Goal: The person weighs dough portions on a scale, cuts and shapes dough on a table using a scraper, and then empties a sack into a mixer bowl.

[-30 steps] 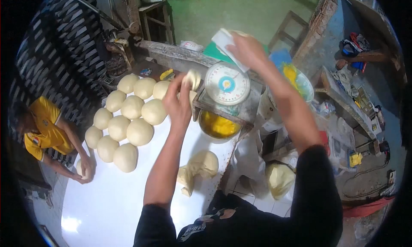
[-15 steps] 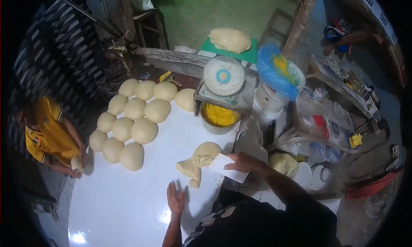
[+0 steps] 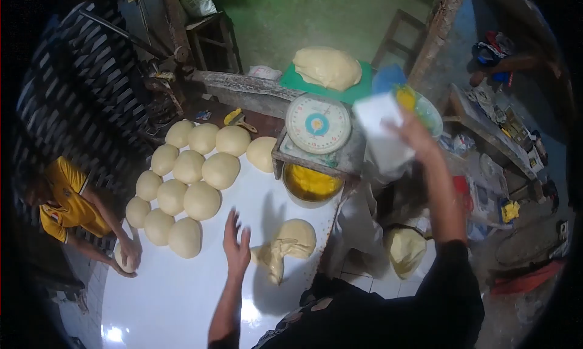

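My right hand (image 3: pixel 410 133) is raised to the right of the dial scale (image 3: pixel 318 124), its fingers closed on a flat white scraper (image 3: pixel 384 127) that is blurred. Over the white table (image 3: pixel 164 288), my left hand (image 3: pixel 236 243) holds nothing, fingers apart. Just right of it lies a smooth lump of dough with loose pieces (image 3: pixel 296 237) on top. Several round dough balls (image 3: pixel 202 200) stand in rows at the table's left and back. Behind the scale, a large dough mass (image 3: pixel 328 68) rests on a green board (image 3: pixel 363 93).
A pot of yellow filling (image 3: pixel 311 184) stands beneath the scale's wooden stand. At the left, a co-worker in a yellow shirt (image 3: pixel 73 197) has both hands on a dough ball (image 3: pixel 126 258). A yellow brush (image 3: pixel 240 121) lies behind the balls.
My right hand has lifted the scraper from beside the dough lump up to the right of the scale. My left hand has moved up and slightly left. The co-worker's dough has shifted.
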Tool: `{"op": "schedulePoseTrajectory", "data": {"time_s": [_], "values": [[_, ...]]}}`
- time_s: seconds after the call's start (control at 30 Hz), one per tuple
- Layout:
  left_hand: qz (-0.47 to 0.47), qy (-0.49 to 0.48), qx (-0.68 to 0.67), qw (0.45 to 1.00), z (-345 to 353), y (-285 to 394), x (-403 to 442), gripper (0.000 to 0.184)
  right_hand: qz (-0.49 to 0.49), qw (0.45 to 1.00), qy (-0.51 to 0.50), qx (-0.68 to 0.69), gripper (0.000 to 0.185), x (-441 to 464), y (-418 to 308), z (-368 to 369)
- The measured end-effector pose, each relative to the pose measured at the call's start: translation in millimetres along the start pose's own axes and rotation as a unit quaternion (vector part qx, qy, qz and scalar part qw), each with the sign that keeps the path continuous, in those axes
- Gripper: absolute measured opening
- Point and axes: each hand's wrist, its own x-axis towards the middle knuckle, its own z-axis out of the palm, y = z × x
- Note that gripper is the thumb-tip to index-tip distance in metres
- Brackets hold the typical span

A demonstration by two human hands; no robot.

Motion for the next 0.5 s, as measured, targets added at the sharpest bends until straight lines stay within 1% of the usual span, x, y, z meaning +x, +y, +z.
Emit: {"op": "schedulePoseTrajectory", "data": {"time_s": [0.07, 0.13, 0.17, 0.2, 0.23, 0.27, 0.3, 0.33, 0.37, 0.4, 0.43, 0.47, 0.5], "values": [[0.086, -0.068, -0.072, 0.991, 33, 86, 69, 0.065, -0.003, 0.996, 0.067, 0.059, 0.038, 78, 5, -27], [0.134, -0.134, -0.175, 0.966, 70, 149, 129, 0.069, -0.034, 0.994, 0.100, 0.014, 0.038, 146, 8, -46], [0.097, -0.158, -0.256, 0.949, 89, 173, 158, 0.072, -0.040, 0.994, 0.103, 0.018, 0.038, 184, 22, -50], [0.059, -0.180, -0.335, 0.923, 107, 191, 184, 0.076, -0.013, 0.992, 0.103, -0.066, 0.038, 225, 41, -48], [0.031, -0.191, -0.372, 0.908, 125, 200, 212, 0.080, 0.013, 0.983, 0.104, -0.150, 0.038, 251, 49, -47], [0.002, -0.201, -0.409, 0.890, 140, 203, 238, 0.085, 0.005, 0.984, 0.104, -0.145, 0.038, 259, 39, -40], [0.007, -0.196, -0.406, 0.893, 151, 208, 258, 0.085, 0.016, 0.992, 0.010, -0.128, 0.037, 260, 22, -25], [-0.071, -0.174, -0.436, 0.880, 161, 211, 275, 0.089, 0.029, 0.989, -0.087, -0.113, 0.036, 262, 10, -14], [-0.150, -0.150, -0.464, 0.860, 170, 213, 286, 0.094, 0.024, 0.989, -0.093, -0.114, 0.036, 271, 12, -4], [-0.150, -0.141, -0.467, 0.860, 177, 210, 293, 0.094, -0.035, 0.992, -0.119, 0.022, 0.036, 281, 20, 11], [-0.118, -0.193, -0.487, 0.844, 182, 206, 296, 0.095, -0.090, 0.972, -0.147, 0.157, 0.036, 279, 13, 27], [-0.089, -0.239, -0.505, 0.824, 185, 198, 298, 0.097, -0.133, 0.968, -0.128, 0.168, 0.036, 272, 9, 35], [-0.100, -0.217, -0.511, 0.826, 184, 197, 294, 0.097, -0.173, 0.961, -0.114, 0.182, 0.035, 248, -15, 38]]}}
